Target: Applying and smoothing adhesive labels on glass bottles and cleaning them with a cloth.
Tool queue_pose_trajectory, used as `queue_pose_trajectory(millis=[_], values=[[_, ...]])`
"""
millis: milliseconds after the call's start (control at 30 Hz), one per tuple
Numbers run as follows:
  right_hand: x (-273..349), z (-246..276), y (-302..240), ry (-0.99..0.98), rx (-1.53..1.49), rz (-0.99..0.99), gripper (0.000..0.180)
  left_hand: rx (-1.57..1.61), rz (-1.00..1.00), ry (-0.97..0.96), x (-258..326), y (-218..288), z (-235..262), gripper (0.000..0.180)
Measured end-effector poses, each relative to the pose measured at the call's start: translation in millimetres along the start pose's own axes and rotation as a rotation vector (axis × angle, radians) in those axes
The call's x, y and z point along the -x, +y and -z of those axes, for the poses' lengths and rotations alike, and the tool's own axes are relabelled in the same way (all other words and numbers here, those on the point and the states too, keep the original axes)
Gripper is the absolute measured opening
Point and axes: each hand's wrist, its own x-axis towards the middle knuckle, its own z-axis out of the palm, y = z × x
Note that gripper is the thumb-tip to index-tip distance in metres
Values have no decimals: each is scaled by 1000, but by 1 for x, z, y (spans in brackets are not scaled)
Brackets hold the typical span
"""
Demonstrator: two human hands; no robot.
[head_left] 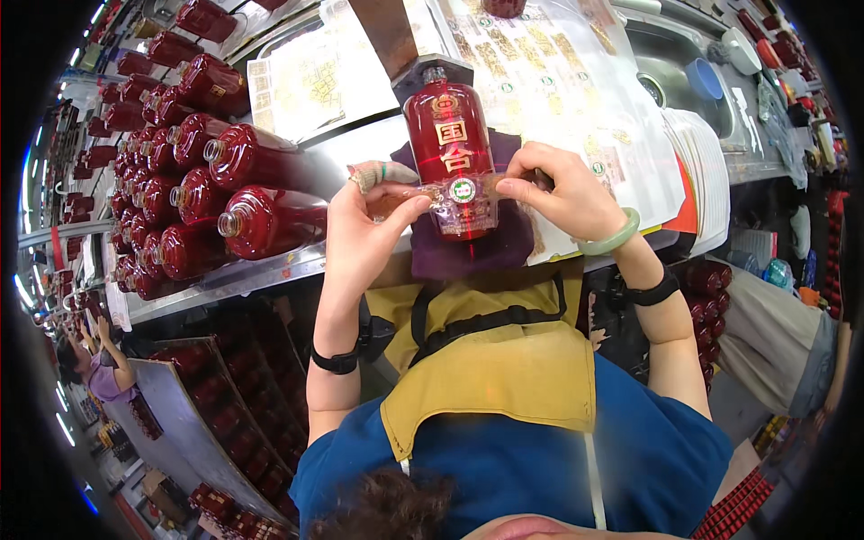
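Note:
A dark red glass bottle (447, 112) with gold lettering lies in front of me, its neck end against a metal bracket (389, 38). Under its lower part is a dark purple cloth (508, 236). Across the bottle's lower front stretches a clear decal film (486, 187) with a round green-and-white mark and gold print. My left hand (364, 216) pinches the film's left end between thumb and fingers, with a pale covering on one finger. At the right end, my right hand (562, 193) pinches the film with thumb and forefinger. A thin red light line falls on the bottle.
Many red bottles (274, 220) lie stacked at the left of the table. Decal sheets (540, 67) with gold prints cover the far side. To the right are a stack of white sheets (697, 171) and a metal sink (661, 54) with a blue bowl (704, 79).

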Motion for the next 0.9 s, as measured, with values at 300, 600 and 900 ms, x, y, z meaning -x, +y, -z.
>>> queue_pose_trajectory(millis=[300,600,900], values=[[-4,-15,12,80,-158,-25,25,375,26,22,-6,-28,-7,32],[-3,-21,15,97,-241,-64,20,407,45,45,-8,-34,-7,32],[-2,-23,16,107,-259,-67,17,428,68,43,-9,-39,-6,32]])
